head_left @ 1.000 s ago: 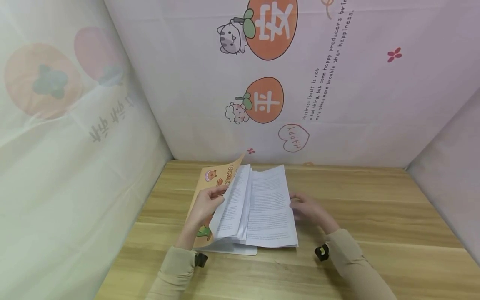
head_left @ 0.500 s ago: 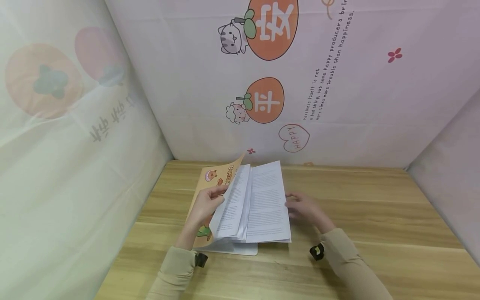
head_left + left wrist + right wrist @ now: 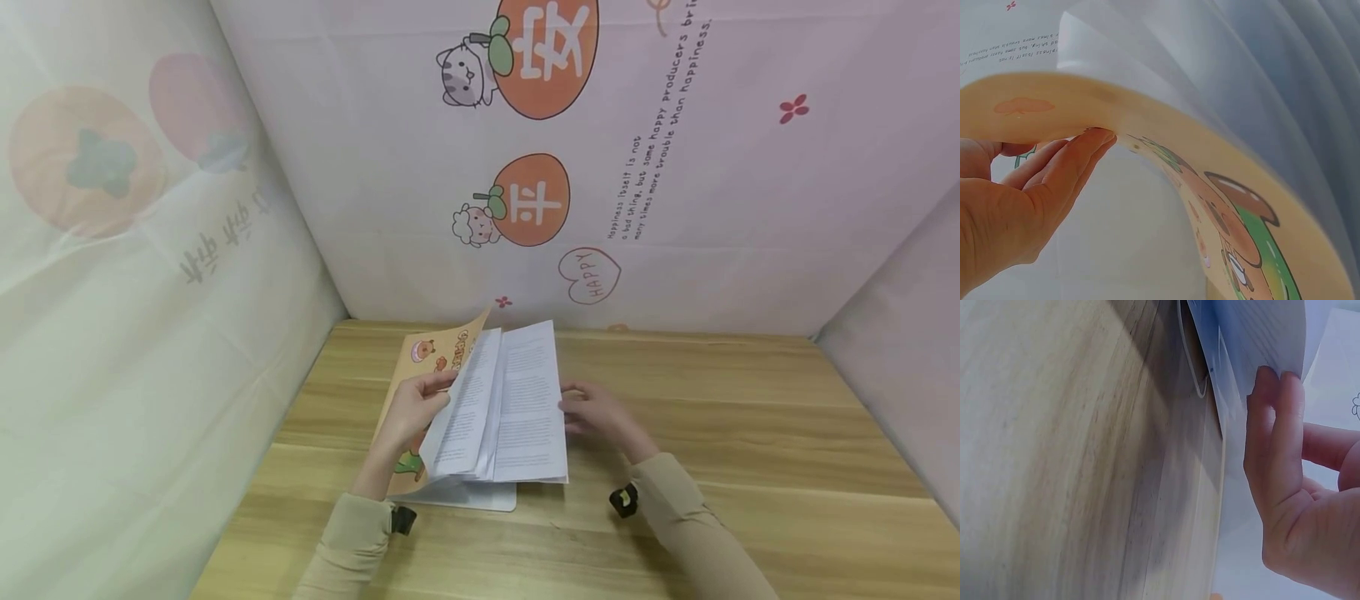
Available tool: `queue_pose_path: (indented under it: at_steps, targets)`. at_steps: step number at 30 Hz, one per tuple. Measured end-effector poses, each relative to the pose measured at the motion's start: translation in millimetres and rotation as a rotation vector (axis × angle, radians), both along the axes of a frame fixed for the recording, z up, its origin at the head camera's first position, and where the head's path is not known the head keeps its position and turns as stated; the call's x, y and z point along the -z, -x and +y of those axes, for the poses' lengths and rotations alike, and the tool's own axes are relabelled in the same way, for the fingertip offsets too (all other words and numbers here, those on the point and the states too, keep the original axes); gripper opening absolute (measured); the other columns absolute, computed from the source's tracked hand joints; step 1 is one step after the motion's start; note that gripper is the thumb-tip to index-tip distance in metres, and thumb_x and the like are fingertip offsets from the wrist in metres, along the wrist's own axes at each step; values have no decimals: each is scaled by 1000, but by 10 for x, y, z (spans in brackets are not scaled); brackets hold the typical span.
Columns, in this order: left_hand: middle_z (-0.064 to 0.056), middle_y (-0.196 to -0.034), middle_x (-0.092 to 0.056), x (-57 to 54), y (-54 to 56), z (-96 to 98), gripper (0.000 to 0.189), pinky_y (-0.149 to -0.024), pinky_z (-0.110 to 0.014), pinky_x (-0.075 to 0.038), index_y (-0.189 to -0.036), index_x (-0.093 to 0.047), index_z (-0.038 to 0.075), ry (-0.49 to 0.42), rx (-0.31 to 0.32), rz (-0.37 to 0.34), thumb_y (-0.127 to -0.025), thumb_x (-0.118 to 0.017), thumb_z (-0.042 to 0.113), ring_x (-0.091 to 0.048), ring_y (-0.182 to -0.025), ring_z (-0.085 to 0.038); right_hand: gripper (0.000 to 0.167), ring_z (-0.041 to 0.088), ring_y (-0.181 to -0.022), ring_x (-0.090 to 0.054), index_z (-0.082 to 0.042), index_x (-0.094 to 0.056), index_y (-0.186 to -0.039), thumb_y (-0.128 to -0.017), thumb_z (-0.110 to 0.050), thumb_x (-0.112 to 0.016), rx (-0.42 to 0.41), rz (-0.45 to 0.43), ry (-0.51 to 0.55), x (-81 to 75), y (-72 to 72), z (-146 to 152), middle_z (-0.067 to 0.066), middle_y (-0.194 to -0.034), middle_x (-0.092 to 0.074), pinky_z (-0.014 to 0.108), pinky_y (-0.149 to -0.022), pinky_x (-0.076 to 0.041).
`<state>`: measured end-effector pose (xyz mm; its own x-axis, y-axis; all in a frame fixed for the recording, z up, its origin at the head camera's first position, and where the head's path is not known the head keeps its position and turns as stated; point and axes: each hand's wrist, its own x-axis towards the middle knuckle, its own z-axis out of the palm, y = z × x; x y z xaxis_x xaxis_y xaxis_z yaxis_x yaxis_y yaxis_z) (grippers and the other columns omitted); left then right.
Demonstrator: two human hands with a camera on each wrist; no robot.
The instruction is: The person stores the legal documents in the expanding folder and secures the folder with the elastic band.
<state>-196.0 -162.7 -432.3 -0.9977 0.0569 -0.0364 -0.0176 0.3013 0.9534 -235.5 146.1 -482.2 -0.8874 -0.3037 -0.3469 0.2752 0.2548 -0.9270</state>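
Observation:
An open booklet point(image 3: 528, 408) with printed white pages lies in the middle of the head view. Its orange cartoon cover point(image 3: 442, 354) bends up on the left, along with some pages. My left hand point(image 3: 413, 408) pinches the cover and those pages at their outer edge; in the left wrist view its fingers lie against the curved cover point(image 3: 1104, 103). On the other side, my right hand point(image 3: 596, 411) pinches the outer edge of a raised page. From the right wrist, fingertips press the back of that page point(image 3: 1269, 337), and the thumb is partly hidden.
Beneath the booklet, a pale flat piece with a rounded corner point(image 3: 480, 497) shows on the wooden table point(image 3: 720, 517). White printed cloth point(image 3: 675, 275) stands behind the table and along both sides. A dark camera sits at each wrist.
My right hand has moved left, carrying the right page's edge upward and toward the middle, so that page looks narrower. The left hand and the cover stay in place.

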Motion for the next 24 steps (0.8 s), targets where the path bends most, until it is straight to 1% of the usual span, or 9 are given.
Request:
queue_pose_path:
  at_steps: [5,8,14,18,21,24]
  targets:
    - [-16,-125,-70,-7,-1,-2,43,-80,-25,-56,-129,-65,4,14,-1,8,-87,-55,2,-69,-109,-26,44,12,-82,-68,7,-41,-137,-98,-6,-54,25,-4,-4,26,18,-40,18,-107,-68,29,-77,-60]
    - [-16,-125,-70,-7,1,-6,42,-82,-26,-56,-128,-66,4,19,2,12,-87,-55,2,-69,-110,-27,41,11,-80,-68,7,-42,-133,-97,-7,-56,40,-5,-17,36,29,-74,14,-102,-68,29,-76,-60]
    - [-16,-125,-70,-5,1,-15,42,-80,-25,-55,-128,-66,3,22,12,15,-87,-55,2,-69,-109,-27,38,11,-77,-68,5,-42,-130,-96,-6,-57,61,-11,-34,13,26,-124,14,-99,-69,30,-75,-60]
    - [-15,-125,-70,-6,2,-17,42,-78,-24,-54,-128,-66,4,22,13,12,-87,-55,2,-69,-108,-26,38,13,-78,-68,6,-43,-129,-95,-4,-57,56,4,-47,-2,5,-147,20,-105,-69,33,-76,-61]
    - [-16,-125,-70,-12,1,-16,43,-78,-23,-54,-128,-66,4,18,12,9,-87,-55,2,-69,-108,-26,39,15,-81,-69,6,-43,-131,-95,-3,-56,47,14,-46,-1,-7,-165,26,-114,-66,33,-77,-61]
    - [-16,-125,-70,-15,-2,-19,43,-78,-24,-54,-128,-66,4,19,12,8,-87,-55,2,-69,-108,-26,39,16,-86,-69,4,-45,-132,-95,-2,-56,53,9,-45,14,-16,-185,27,-121,-64,35,-81,-60]
